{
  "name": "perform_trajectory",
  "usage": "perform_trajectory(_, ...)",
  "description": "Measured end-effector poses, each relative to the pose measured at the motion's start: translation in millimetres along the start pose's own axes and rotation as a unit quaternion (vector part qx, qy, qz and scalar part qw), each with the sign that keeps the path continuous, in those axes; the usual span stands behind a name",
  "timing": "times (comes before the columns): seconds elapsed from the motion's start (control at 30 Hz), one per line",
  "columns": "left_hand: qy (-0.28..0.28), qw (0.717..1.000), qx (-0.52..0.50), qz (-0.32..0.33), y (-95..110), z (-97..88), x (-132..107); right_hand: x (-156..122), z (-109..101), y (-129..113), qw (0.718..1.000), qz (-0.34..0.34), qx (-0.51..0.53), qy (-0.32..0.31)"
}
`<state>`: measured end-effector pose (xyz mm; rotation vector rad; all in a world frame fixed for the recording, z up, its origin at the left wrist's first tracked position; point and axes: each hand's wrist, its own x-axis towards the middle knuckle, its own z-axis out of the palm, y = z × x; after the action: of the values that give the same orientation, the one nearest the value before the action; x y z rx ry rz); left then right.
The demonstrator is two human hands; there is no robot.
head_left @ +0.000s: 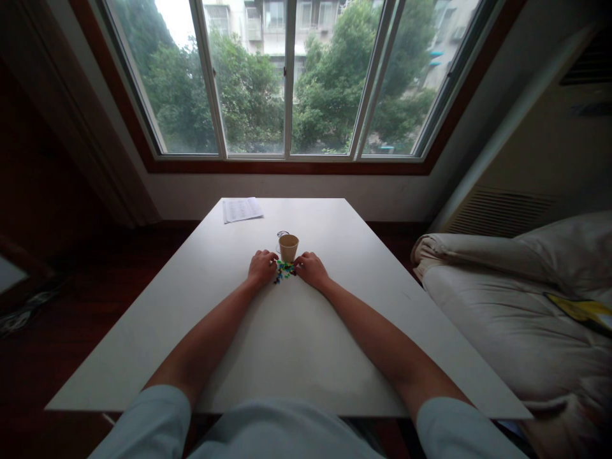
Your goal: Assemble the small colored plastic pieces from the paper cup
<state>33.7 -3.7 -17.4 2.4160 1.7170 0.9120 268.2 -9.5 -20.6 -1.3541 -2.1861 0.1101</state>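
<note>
A small tan paper cup stands upright on the white table, its open mouth facing up. Just in front of it lies a loose scatter of small bead-like pieces in green, blue, yellow and dark colours. My left hand rests at the left side of the scatter, fingers curled inward near the cup. From the right, my right hand reaches the edge of the pieces with its fingertips drawn together. Whatever either hand pinches is too small to make out. Behind the cup lies a thin looped cord or wire.
Sheets of printed paper lie at the far left corner of the white table. A padded, cloth-covered seat stands along the right side. Beyond the far edge are a wall and a wide window.
</note>
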Motion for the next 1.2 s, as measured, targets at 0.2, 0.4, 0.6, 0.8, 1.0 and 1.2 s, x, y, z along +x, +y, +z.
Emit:
perform_trajectory(0.2, -0.015, 1.000, -0.004, -0.003, 0.5, -0.6, 0.6, 0.3, -4.0, -3.0, 1.000, 0.000, -0.005, -0.005)
perform_trajectory(0.4, -0.025, 1.000, 0.005, -0.001, 2.0, -2.6, 0.7, 0.5, -4.6, -4.4, 0.999, -0.012, 0.034, 0.041)
perform_trajectory(0.6, -0.050, 0.999, 0.011, -0.004, 5.7, -5.6, 0.0, -0.8, -4.0, -3.0, 0.994, -0.007, 0.070, 0.085)
perform_trajectory(0.8, -0.032, 0.999, 0.009, 0.016, 7.2, -5.4, -0.6, -2.1, -4.7, -2.5, 0.991, -0.002, 0.089, 0.100)
perform_trajectory(1.0, -0.042, 0.997, 0.010, 0.068, 8.0, -6.3, -0.2, -0.8, -6.7, -3.6, 0.988, -0.042, 0.092, 0.115)
perform_trajectory(1.2, -0.038, 0.996, 0.020, 0.078, 6.6, -5.0, 0.0, -0.2, -3.5, -0.3, 0.987, -0.060, 0.083, 0.123)
